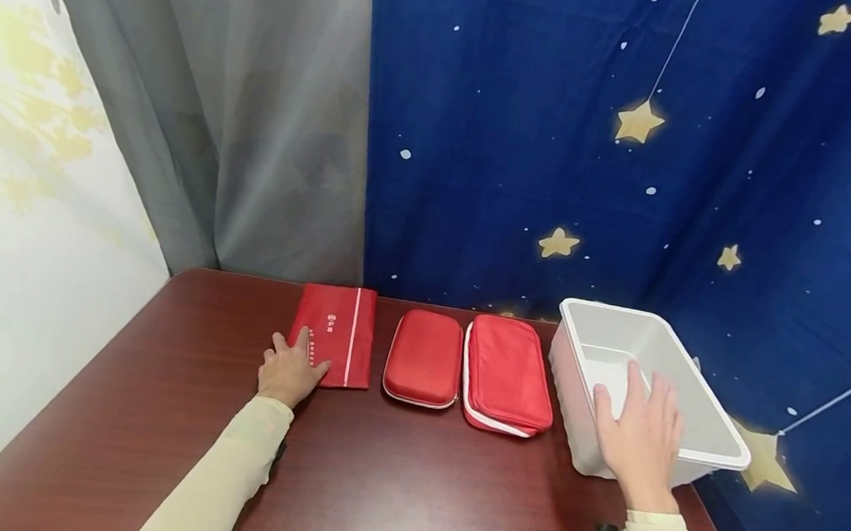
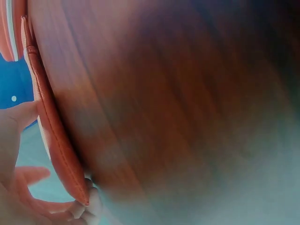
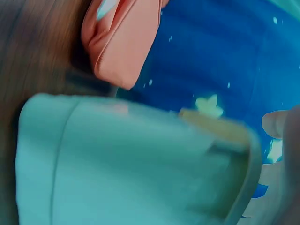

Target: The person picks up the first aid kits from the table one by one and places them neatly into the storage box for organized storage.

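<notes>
At the table's back left lies a flat red pouch [image 1: 341, 330] with a white stripe and small lettering. My left hand [image 1: 292, 372] rests at its lower left corner, fingers spread. In the left wrist view, the thumb touches the pouch's [image 2: 58, 140] top, and fingertips [image 2: 93, 201] bend past its end. Over the near part of a white plastic bin [image 1: 582, 411] is my right hand [image 1: 640, 437], its fingers straight and holding nothing. Whether it touches the rim cannot be told. The right wrist view shows the bin [image 3: 117, 159] blurred, with the thumb [image 3: 276, 124] beside it.
Between pouch and bin lie a red hard-shell zip case [image 1: 424, 357] and a thicker red zip bag [image 1: 510, 372] with white trim. The brown table [image 1: 379, 478] ends at a grey curtain [image 1: 287, 121] and a blue starry curtain [image 1: 481, 136]. The bin stands by its right edge.
</notes>
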Available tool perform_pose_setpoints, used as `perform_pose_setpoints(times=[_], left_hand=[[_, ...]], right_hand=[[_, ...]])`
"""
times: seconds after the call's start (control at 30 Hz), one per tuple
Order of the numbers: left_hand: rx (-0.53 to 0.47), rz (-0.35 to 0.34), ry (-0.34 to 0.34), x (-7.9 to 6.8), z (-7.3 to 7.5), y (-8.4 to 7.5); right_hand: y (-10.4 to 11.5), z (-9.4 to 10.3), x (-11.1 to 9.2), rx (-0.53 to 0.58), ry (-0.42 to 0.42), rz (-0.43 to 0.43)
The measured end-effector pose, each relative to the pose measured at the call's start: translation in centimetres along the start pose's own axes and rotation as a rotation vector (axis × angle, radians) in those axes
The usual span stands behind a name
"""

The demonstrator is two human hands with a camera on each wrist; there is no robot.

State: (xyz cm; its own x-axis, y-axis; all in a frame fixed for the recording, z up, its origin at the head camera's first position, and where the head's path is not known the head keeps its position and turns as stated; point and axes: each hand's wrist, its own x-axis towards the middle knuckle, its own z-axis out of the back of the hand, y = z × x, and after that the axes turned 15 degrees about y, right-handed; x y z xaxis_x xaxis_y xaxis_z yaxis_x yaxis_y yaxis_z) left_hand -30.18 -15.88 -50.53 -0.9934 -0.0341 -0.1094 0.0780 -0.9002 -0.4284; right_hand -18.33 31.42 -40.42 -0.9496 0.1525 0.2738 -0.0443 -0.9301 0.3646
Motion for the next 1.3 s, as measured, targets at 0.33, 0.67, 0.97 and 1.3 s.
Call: perform_pose_setpoints(times=[0.33,0.67,0.97,1.3], left_hand=[[-0.129,-0.008,-0.004,0.6,0.3,-0.3],[-0.248,-0.056,-0.054,1.0,0.3,-0.1],[-0.499,0.022,-0.032,1.0,0.4,0.2],[-0.929,0.065,0.039,1.5,-0.1,1.0]], right_hand=[[-5.6,2.3,-0.2,0.020,-0.023,-0.196],[-10.5,4.1,-0.4,0.127,0.048,-0.438],[-12.1,4.4,-0.6,0.298,0.188,-0.548],[-12.3,3.7,-0.7,0.367,0.135,-0.505]])
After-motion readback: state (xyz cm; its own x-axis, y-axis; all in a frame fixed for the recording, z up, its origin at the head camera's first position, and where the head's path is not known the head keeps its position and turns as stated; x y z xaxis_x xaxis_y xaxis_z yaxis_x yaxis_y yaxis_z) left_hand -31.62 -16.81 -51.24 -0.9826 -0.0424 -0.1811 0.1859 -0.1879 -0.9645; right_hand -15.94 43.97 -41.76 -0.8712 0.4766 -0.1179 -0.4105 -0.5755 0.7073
